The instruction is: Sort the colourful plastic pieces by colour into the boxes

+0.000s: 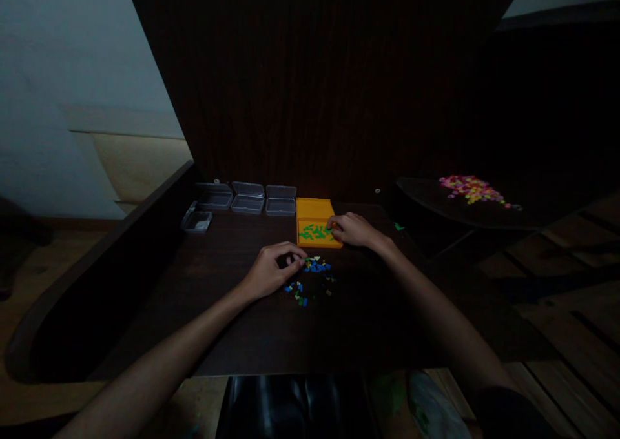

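Note:
My left hand (269, 270) rests on the dark table, thumb and forefinger pinched together at the edge of a loose pile of small toy bricks (317, 266). Blue, white, yellow and dark pieces make up that pile, and a few more blue and green bricks (299, 294) lie scattered nearer to me. A yellow box (320, 246) stands open behind the pile with many green bricks (314, 232) in it. My right hand (356, 228) reaches over the box's right side, its fingers closed and pointing down among the green pieces. Whatever either hand pinches is too small to make out.
Several clear plastic boxes (248, 204) with raised lids line the back left, with a smaller one (197, 223) in front. A green piece (398, 226) lies right of my hand. Colourful beads or pieces (469, 189) are heaped on a dark surface at right.

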A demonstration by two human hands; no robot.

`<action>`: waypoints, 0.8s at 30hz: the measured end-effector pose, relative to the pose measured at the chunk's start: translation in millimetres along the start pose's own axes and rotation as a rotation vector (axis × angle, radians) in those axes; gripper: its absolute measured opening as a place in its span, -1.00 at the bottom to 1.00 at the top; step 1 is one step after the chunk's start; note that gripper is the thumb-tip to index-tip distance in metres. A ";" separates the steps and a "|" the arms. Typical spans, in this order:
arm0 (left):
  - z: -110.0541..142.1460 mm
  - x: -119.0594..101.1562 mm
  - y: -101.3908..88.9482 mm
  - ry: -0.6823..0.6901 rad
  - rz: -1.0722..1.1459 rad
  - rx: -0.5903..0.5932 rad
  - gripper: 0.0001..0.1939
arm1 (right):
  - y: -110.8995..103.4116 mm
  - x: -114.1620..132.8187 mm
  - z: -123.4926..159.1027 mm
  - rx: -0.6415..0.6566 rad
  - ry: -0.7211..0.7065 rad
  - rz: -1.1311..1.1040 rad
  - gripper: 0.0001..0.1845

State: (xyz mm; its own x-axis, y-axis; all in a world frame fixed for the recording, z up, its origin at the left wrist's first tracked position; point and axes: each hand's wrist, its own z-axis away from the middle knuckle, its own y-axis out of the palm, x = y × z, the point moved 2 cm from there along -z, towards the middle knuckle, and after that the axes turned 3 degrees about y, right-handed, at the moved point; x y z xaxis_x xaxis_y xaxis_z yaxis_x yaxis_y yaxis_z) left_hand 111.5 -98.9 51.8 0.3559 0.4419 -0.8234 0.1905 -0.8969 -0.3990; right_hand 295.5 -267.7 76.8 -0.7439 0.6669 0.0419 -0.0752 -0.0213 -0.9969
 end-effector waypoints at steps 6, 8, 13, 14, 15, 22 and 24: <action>-0.5 -2.2 0.2 -0.013 0.028 -0.052 -0.78 | -5.7 7.3 24.1 -0.173 -0.106 -0.254 -0.74; -0.4 -2.9 0.2 -0.004 0.042 -0.069 -0.75 | -1.6 19.7 36.8 -0.230 -0.165 -0.341 -0.73; 0.7 -2.9 -0.5 0.027 0.037 -0.084 -0.74 | 17.6 54.9 62.4 -0.312 -0.297 -0.460 -0.66; 0.9 -2.4 -0.7 0.033 0.022 -0.087 -0.74 | 20.7 59.9 65.2 -0.338 -0.311 -0.468 -0.66; 1.0 -1.8 -1.0 0.039 0.002 -0.091 -0.74 | 23.4 63.9 67.1 -0.365 -0.325 -0.466 -0.65; 0.9 3.9 -1.0 0.058 -0.046 -0.083 -0.73 | 36.7 70.1 66.3 -0.528 -0.346 -0.380 -0.72; 1.0 4.5 -0.8 0.055 -0.063 -0.079 -0.75 | 39.3 69.6 65.2 -0.550 -0.344 -0.367 -0.73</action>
State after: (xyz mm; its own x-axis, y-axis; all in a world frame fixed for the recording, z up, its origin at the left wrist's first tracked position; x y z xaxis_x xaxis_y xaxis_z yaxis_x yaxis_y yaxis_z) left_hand 112.0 -96.2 48.1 0.3904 0.4995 -0.7734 0.2846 -0.8644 -0.4146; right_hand 197.5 -270.7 44.8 -0.9078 0.2865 0.3063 -0.0828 0.5935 -0.8006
